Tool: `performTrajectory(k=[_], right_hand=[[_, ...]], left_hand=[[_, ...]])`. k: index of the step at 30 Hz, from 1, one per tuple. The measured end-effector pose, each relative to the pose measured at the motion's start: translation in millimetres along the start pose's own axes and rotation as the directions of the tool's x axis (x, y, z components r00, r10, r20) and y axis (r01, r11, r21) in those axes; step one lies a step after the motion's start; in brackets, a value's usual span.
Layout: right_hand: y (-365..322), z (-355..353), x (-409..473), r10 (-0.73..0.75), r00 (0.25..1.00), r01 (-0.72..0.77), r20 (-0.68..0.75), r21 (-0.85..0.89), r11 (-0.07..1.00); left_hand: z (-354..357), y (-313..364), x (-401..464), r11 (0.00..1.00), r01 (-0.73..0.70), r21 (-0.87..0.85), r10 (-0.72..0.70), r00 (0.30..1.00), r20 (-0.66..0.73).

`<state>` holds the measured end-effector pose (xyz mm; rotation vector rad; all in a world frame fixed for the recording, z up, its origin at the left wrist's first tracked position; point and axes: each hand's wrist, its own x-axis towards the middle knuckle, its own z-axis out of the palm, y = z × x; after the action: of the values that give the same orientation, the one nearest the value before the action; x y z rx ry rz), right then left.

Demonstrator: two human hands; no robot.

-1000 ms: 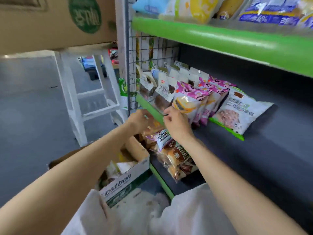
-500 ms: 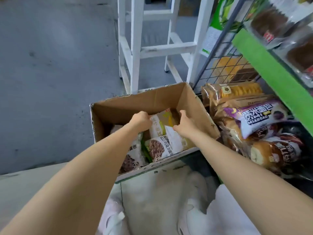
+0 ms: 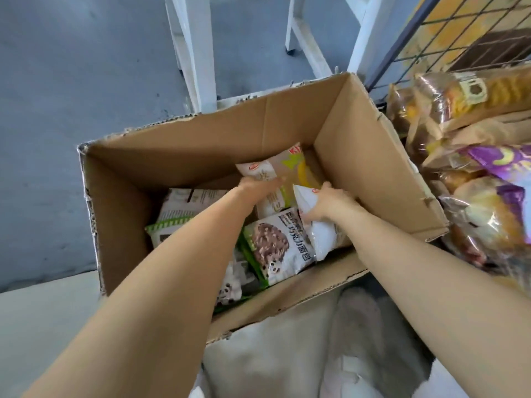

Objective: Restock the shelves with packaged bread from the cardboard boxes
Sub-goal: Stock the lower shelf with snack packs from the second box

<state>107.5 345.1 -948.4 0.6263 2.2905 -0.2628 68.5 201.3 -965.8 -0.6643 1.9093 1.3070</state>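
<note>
An open cardboard box (image 3: 373, 156) stands on the floor below me, with several bread packets inside. My left hand (image 3: 260, 186) lies flat, fingers stretched, on a yellow-and-white packet (image 3: 290, 168) at the box's far end. My right hand (image 3: 324, 202) curls around the top edge of a white packet (image 3: 321, 237) against the right wall. Between my forearms lies a white chocolate-bread packet (image 3: 278, 245) with a green edge. A white-and-green packet (image 3: 184, 208) sits at the left, partly under my left arm.
The bottom shelf at the right holds brown-wrapped loaves (image 3: 459, 96) and a purple packet (image 3: 500, 165), close to the box's right wall. A wire grid panel (image 3: 465, 30) closes the shelf end. White stool legs (image 3: 195, 53) stand on the grey floor behind the box.
My view has dropped from the shelf to the box. Both hands have gone deeper into it; the left now rests on the yellow packet and the right has closed on the white one.
</note>
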Motion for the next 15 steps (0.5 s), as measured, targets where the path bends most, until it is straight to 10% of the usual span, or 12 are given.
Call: performTrajectory(k=[5, 15], right_hand=[[8, -14, -3, 0.068, 0.995, -0.094, 0.069, 0.537, 0.838], [8, -29, -47, 0.112, 0.993, -0.059, 0.021, 0.938, 0.341]], left_hand=[[11, -5, 9, 0.975, 0.059, -0.215, -0.075, 0.995, -0.066], [25, 22, -47, 0.953, -0.246, -0.174, 0.181, 0.929, -0.323]])
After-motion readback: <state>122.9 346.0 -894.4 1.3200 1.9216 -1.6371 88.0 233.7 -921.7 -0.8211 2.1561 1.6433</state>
